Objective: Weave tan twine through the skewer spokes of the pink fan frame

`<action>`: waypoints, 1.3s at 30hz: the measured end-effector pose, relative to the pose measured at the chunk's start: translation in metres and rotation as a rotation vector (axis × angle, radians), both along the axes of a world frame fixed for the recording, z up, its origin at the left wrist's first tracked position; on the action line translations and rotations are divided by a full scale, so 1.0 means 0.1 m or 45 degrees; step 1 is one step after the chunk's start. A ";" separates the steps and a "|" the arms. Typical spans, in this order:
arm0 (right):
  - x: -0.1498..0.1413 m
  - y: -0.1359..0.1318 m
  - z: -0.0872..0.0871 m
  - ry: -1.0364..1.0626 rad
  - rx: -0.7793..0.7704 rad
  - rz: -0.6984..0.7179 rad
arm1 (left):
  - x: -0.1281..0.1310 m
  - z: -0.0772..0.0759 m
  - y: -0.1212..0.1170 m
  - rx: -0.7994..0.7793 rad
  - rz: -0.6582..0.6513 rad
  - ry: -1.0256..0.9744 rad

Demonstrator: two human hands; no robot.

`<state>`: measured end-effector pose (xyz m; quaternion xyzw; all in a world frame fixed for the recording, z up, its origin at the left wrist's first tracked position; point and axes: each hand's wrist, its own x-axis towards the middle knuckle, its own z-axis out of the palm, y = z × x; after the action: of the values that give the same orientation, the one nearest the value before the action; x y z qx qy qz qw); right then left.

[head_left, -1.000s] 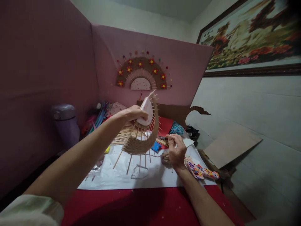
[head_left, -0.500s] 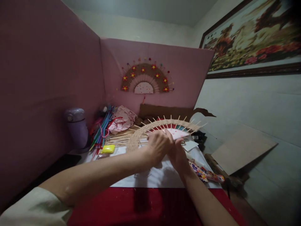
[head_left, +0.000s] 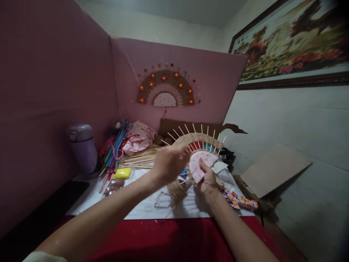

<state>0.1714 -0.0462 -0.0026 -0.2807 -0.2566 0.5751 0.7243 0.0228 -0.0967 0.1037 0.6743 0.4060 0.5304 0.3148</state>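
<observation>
A half-round woven fan (head_left: 197, 138) of twine and thin sticks is tilted above the table. My right hand (head_left: 208, 180) grips its white, pink-spotted fabric centre (head_left: 200, 163), the thumb lying flat on the front and the other fingers hidden behind. Over the left side of the woven band is my left hand (head_left: 171, 163), blurred and curled closed, its back towards me. I cannot make out what its fingers hold. Bare stick ends stand out beyond the band's outer edge. Below my left hand the band's lower end (head_left: 176, 191) hangs near the white tabletop.
A finished-looking flowered fan (head_left: 165, 87) is on the pink board. To the left are a purple bottle (head_left: 83, 149), coloured pipe cleaners (head_left: 116, 145), spotted cloth (head_left: 140, 134), loose sticks (head_left: 140, 158) and a yellow packet (head_left: 122, 173). Flower-patterned material (head_left: 240, 200) lies on the right.
My hands were together at the spotted centre; now the left has moved left, away from the right. The fan has turned, with its left end swung downward and its centre more exposed.
</observation>
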 end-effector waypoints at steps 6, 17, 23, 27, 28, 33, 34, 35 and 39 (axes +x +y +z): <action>0.13 0.09 -0.06 0.096 -0.029 -0.021 | -0.66 -0.02 0.36 0.281 0.468 -0.576; 0.11 0.04 -0.02 0.157 -0.214 -0.055 | -0.78 -0.81 0.35 -0.587 -0.587 -0.474; 0.09 0.04 -0.02 0.161 -0.249 -0.058 | -0.70 -0.94 0.30 -0.602 -0.709 -0.532; 0.07 0.02 -0.02 0.181 -0.314 -0.043 | -0.69 -1.04 0.32 -0.531 -0.556 -0.512; 0.06 0.02 -0.02 0.184 -0.322 -0.037 | -0.69 -1.04 0.31 -0.502 -0.515 -0.493; 0.04 0.01 -0.05 0.164 -0.302 -0.010 | -0.67 -0.97 0.23 -0.477 -0.360 -0.378; 0.04 0.01 -0.06 0.158 -0.302 0.001 | -0.67 -0.95 0.21 -0.498 -0.339 -0.360; 0.03 0.01 -0.07 0.154 -0.303 0.020 | -0.66 -0.93 0.19 -0.515 -0.325 -0.353; 0.03 0.02 -0.09 0.149 -0.301 0.099 | -0.62 -0.92 0.15 -0.507 -0.349 -0.451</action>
<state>0.1744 -0.0440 -0.0120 -0.3198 -0.1550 0.6445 0.6770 -0.0394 -0.0812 0.0122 0.5447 0.3461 0.5024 0.5754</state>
